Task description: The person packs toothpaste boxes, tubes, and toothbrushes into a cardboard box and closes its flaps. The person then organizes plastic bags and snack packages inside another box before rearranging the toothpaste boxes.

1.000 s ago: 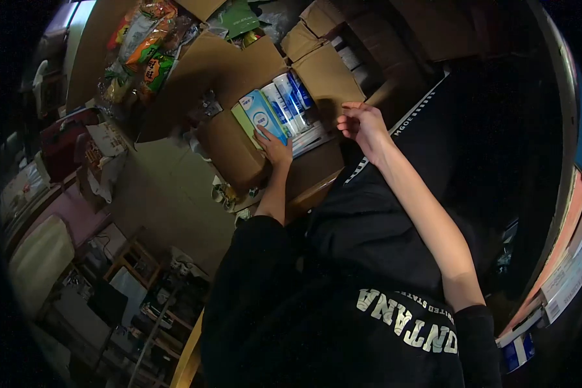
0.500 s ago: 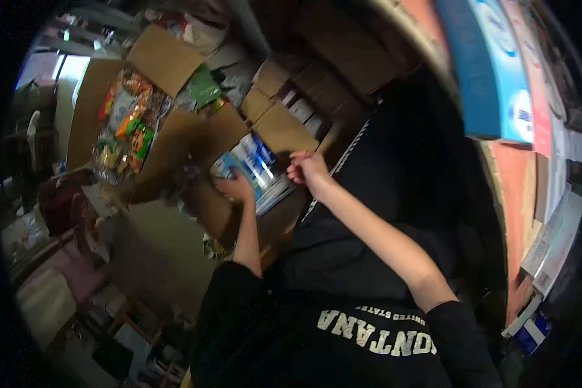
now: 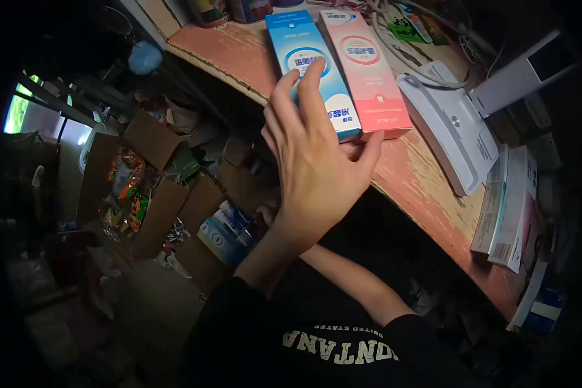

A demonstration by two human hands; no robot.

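My left hand [image 3: 313,152] reaches over two boxes at the shelf's edge, its fingers spread. Its fingertips rest on the light-blue toothpaste box [image 3: 301,39], and the thumb is by the near end of the pink toothpaste box [image 3: 368,74]. The two boxes lie side by side, printed faces up. My right hand [image 3: 266,215] is low in shadow, mostly hidden behind my left forearm; its fingers are unclear. Near it, a blue-and-white box [image 3: 218,238] and some white-and-blue packages [image 3: 236,221] sit in an open carton.
The worn pink wooden shelf [image 3: 427,184] runs diagonally on the right. It carries a white plastic stand [image 3: 456,123], cables [image 3: 414,68] and jars [image 3: 210,10]. Thin boxes [image 3: 514,207] stand by its edge. A carton at left holds colourful snack packets [image 3: 132,194].
My left hand has left the carton and moved up and right onto the shelf boxes. My right hand now lies behind the left forearm. The view has turned toward the shelf.
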